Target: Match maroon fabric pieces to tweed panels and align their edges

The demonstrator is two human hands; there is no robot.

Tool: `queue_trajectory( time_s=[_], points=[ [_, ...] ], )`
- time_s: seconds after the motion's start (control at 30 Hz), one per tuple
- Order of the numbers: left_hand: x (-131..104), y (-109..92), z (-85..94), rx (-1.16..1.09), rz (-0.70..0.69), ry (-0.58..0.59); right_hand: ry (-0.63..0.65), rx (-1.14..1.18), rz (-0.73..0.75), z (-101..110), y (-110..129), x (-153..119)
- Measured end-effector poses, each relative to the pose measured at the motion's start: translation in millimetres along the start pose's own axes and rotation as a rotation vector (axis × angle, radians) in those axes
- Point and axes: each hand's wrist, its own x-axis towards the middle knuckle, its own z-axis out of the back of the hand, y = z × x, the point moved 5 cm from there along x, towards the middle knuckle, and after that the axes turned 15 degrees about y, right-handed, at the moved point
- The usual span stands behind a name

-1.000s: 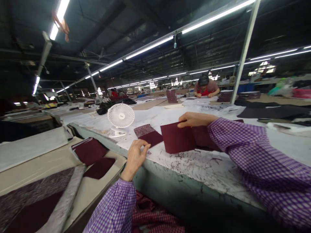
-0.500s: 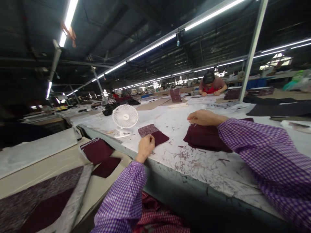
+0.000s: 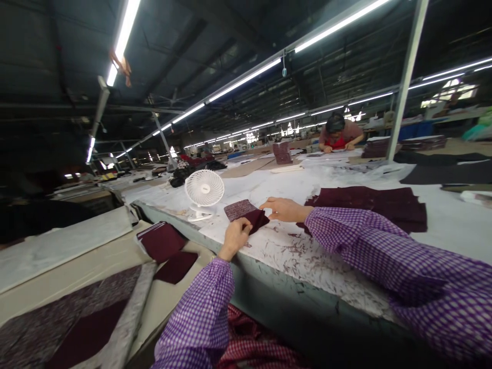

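Observation:
On the white-covered table [image 3: 330, 266] lies a small maroon fabric piece [image 3: 258, 220], its near side lifted and creased. My left hand [image 3: 235, 238] is closed on its near-left edge. At its right corner is my right hand [image 3: 282, 209], finger and thumb apart; whether they touch the cloth I cannot tell. A speckled patterned piece [image 3: 239, 209] lies just behind, partly covered by the maroon one. To the right, partly behind my right sleeve, spreads a pile of larger maroon fabric [image 3: 369, 201].
A white fan [image 3: 204, 188] stands left of the pieces. On the lower surface at left lie maroon cut pieces [image 3: 161, 242] and a speckled stack [image 3: 92, 297]. A metal post [image 3: 408, 77] rises at the right. Another person [image 3: 340, 134] works across the table.
My right hand has moved left from the larger maroon pile to the small piece, uncovering more of the pile. The small piece's near side is now lifted. The view has shifted slightly.

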Motion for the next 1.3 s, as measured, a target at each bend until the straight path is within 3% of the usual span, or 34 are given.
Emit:
queue_trajectory(
  time_s=[0.23,0.37,0.5,0.57,0.77,0.83,0.9,0.97,1.07,1.17,1.23,1.3],
  points=[
    [-3.0,-6.7,2.5,-0.011,-0.009,0.002,-0.090,0.044,0.054,6.9,11.4,14.3],
    [3.0,-13.7,3.2,0.033,0.081,-0.029,-0.123,0.042,0.092,5.8,20.2,15.1],
    [10.6,-8.7,3.9,0.038,0.184,-0.053,-0.383,0.120,0.011,13.5,16.6,10.0],
    [11.7,-3.6,5.4,0.013,0.207,-0.073,-0.442,0.124,-0.051,13.9,14.1,11.1],
    [6.8,9.6,11.5,-0.068,0.192,-0.113,-0.168,0.048,0.048,-17.7,25.4,30.2],
    [5.5,13.2,11.8,-0.100,0.185,-0.114,-0.166,0.042,0.036,-22.0,29.9,29.8],
    [5.7,15.2,10.7,-0.137,0.178,-0.105,-0.250,0.038,0.014,-15.6,34.9,24.9],
    [6.9,15.8,9.1,-0.180,0.165,-0.091,-0.334,0.014,0.088,-4.4,43.5,18.7],
    [7.9,17.0,8.6,-0.259,0.153,-0.089,-0.215,-0.081,0.228,-1.5,52.1,17.2],
    [6.0,20.5,8.9,-0.356,0.161,-0.110,-0.043,-0.116,0.048,-12.9,36.4,21.5],
    [5.0,22.1,7.4,-0.429,0.162,-0.131,-0.052,-0.095,-0.045,-19.1,26.3,22.5],
    [5.2,23.6,5.1,-0.514,0.160,-0.161,-0.073,-0.067,-0.016,-25.2,24.2,24.5]
  ],
)
